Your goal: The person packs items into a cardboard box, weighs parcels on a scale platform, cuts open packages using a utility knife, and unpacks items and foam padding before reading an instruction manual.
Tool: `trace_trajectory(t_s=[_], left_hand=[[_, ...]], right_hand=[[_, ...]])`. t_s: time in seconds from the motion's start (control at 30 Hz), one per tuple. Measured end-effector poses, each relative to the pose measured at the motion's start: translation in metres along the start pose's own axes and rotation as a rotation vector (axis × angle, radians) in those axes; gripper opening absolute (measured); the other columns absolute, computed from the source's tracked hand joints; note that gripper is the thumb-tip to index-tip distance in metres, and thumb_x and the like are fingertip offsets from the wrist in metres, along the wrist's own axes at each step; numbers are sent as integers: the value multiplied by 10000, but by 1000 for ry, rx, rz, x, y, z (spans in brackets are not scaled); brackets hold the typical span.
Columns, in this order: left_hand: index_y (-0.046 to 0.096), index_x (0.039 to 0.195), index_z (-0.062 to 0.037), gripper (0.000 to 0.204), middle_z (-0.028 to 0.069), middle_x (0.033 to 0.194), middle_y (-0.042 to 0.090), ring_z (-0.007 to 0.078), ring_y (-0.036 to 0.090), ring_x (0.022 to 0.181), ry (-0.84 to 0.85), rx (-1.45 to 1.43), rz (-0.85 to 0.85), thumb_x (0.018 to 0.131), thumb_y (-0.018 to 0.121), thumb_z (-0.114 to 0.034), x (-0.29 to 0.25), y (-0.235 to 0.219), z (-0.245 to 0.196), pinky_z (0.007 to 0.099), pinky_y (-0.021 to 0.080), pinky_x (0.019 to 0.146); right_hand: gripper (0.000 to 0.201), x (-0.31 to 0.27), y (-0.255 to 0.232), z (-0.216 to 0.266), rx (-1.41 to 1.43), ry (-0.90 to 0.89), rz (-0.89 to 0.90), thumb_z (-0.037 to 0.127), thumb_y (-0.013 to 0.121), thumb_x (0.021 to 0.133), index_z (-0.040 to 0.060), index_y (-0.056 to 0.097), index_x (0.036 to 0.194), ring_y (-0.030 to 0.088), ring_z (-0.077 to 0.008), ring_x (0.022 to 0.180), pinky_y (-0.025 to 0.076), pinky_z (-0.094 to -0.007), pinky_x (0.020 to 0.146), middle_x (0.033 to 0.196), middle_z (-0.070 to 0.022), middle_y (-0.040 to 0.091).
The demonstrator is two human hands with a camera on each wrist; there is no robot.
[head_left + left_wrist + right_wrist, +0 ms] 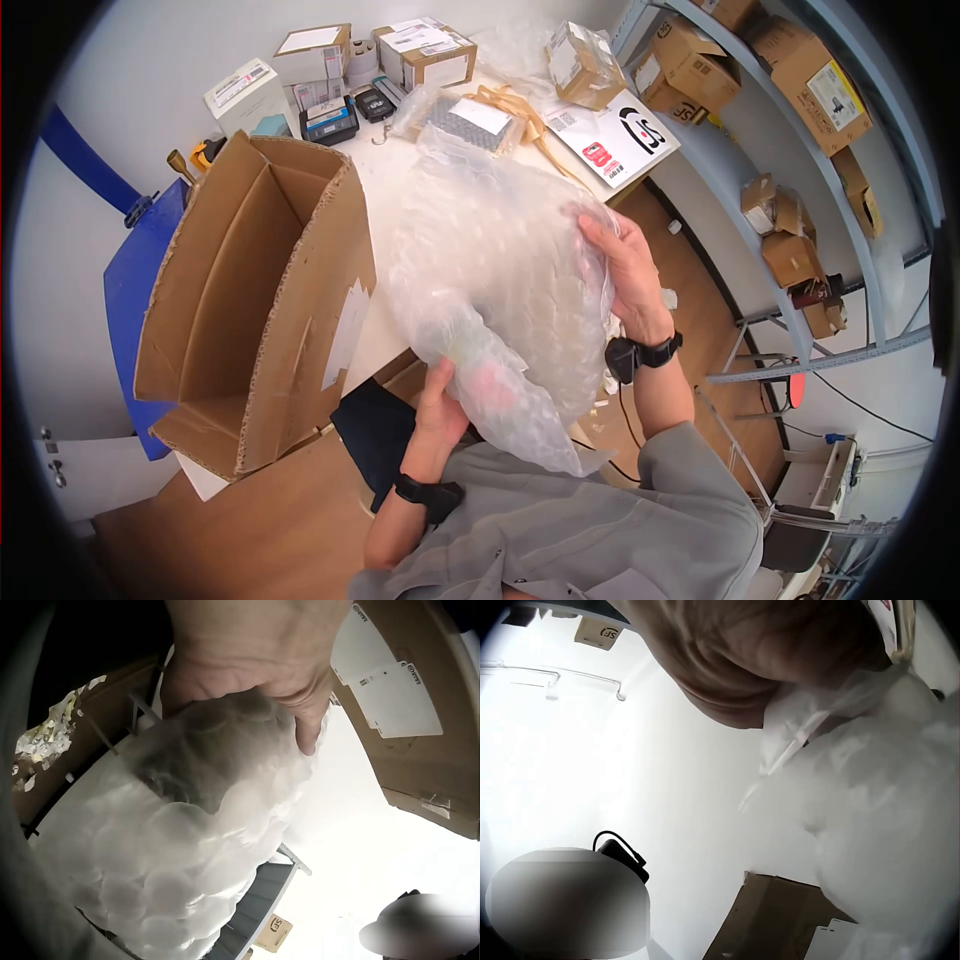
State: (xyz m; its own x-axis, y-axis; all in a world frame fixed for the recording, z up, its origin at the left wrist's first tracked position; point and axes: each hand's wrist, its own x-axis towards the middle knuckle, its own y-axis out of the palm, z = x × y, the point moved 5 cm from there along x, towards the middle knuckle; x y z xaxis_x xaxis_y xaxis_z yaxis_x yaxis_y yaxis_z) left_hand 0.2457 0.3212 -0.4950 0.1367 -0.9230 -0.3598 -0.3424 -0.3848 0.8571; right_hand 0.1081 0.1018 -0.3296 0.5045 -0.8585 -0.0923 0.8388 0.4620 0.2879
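A large sheet of clear bubble wrap spreads between my two hands above the table. My left hand grips its lower, rolled end from below, where pinkish and greenish patches show through the layers. In the left wrist view that hand spans the wrapped bundle, and a dark shape shows inside the bubble wrap. What is wrapped is too blurred by the plastic to name. On the far side, my right hand pinches the sheet's edge, thumb on top. Folds of bubble wrap hang beside the hand in the right wrist view.
An open cardboard box stands on its side at the left of the white table. Small boxes, a label printer and a padded parcel line the back. Shelves with cartons rise at the right.
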Motion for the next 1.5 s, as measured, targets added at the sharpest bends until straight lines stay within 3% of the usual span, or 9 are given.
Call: trace_trajectory(t_s=[0.23, 0.53, 0.63, 0.7, 0.9, 1.0, 1.37, 1.43, 1.5], left_hand=[[414, 1530, -104, 911, 74, 1411, 566, 269, 558, 1305, -13, -51, 64, 853, 802, -575, 9, 13, 14, 487, 495, 1079], [572, 1368, -118, 467, 62, 1289, 658, 249, 604, 1242, 36, -235, 60, 983, 711, -341, 38, 59, 13, 465, 451, 1104], [562, 1379, -125, 446, 42, 1285, 661, 243, 604, 1241, 166, -227, -70, 997, 701, -310, 49, 65, 23, 460, 447, 1107], [552, 1386, -133, 438, 19, 1303, 646, 227, 597, 1245, 209, -238, -68, 1008, 696, -299, 55, 79, 24, 456, 439, 1116], [465, 1413, -154, 457, 22, 1376, 561, 184, 556, 1263, 256, -279, -168, 1025, 688, -251, 67, 85, 30, 390, 465, 1070], [472, 1386, -144, 429, 28, 1368, 562, 182, 561, 1249, 213, -286, -169, 1029, 683, -253, 72, 93, 29, 376, 468, 1062], [467, 1348, -22, 393, 128, 1331, 557, 193, 557, 1231, 256, 16, -211, 1025, 637, -169, 44, 81, 20, 370, 474, 1028], [421, 1413, 17, 541, 194, 1370, 520, 268, 537, 1274, 983, 928, -190, 947, 686, -59, 5, 88, -15, 420, 452, 1069], [387, 1465, 14, 744, 259, 1473, 461, 454, 475, 1338, 1325, 1360, -173, 830, 773, -1, -7, 109, -49, 527, 393, 1127]], right_hand=[[291, 53, 59, 50, -233, -95, 191, 211, 671, 1035, 19, 717, 1247, 609, -16, 764, 487, -187, 657, 930, 46, 700], [320, 160, 83, 96, -757, -312, 352, 260, 672, 1037, 52, 702, 1277, 619, -53, 873, 512, -238, 774, 992, 16, 709], [307, 160, 84, 111, -1177, -608, 170, 215, 667, 1004, 30, 700, 1247, 656, -198, 809, 529, -316, 727, 962, -98, 718], [341, 79, 104, 141, -1322, -1272, -32, 187, 720, 948, 29, 672, 1247, 675, -298, 862, 547, -377, 759, 1059, -159, 706], [620, -96, 113, 27, -1401, -624, 738, 295, 758, 899, -11, 578, 1406, 539, -380, 1353, 456, -475, 1095, 1430, -226, 577], [618, -75, 84, -21, -1440, -533, 563, 338, 649, 950, 24, 532, 1470, 408, -376, 1469, 307, -529, 1202, 1594, -201, 433], [574, -5, 53, -49, -1494, -831, 196, 89, 743, 835, 66, 601, 1391, 537, -326, 1304, 379, -451, 1056, 1424, -125, 594], [539, -1, 47, -47, -1475, -844, 202, 57, 763, 798, 88, 639, 1322, 558, -296, 1280, 393, -450, 1027, 1377, -93, 616], [504, -8, 43, -58, -1540, -962, 366, 69, 764, 782, 112, 666, 1274, 575, -268, 1261, 402, -454, 1008, 1368, -77, 620]])
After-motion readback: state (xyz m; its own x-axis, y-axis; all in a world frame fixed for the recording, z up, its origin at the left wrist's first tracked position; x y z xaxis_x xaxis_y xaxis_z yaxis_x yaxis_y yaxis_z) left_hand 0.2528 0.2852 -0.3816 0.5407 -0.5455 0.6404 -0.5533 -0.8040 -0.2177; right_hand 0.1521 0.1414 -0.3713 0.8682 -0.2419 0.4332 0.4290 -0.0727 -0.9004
